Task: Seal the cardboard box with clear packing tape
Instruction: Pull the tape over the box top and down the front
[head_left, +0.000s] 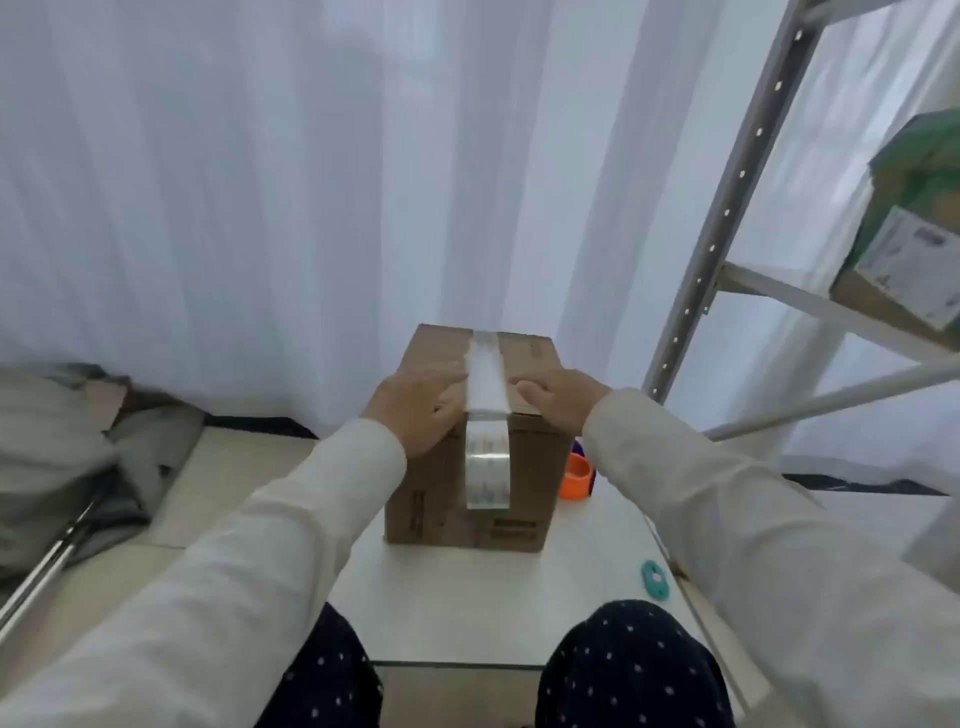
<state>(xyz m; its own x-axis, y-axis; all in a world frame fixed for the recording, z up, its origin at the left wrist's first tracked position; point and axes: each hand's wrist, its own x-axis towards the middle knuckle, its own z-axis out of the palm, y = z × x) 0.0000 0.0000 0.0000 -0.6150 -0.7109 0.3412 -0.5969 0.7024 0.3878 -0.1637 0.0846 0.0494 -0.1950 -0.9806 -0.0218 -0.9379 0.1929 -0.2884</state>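
Note:
A closed brown cardboard box (535, 467) stands on a small white table (467, 613). A strip of clear packing tape (487, 384) runs along the top seam and hangs down the near face. My left hand (415, 405) lies flat on the top left of the box, fingers beside the tape. My right hand (561, 397) rests flat on the top right, fingers pointing at the tape. Neither hand grips anything. An orange tape dispenser (579, 475) sits on the table just right of the box, partly hidden behind it.
A teal disc-shaped item (655, 578) lies near the table's right edge. A grey metal shelf frame (727, 234) rises on the right, with a labelled carton (904, 244) on it. White curtains hang behind. Grey cloth (62, 447) lies on the floor at left.

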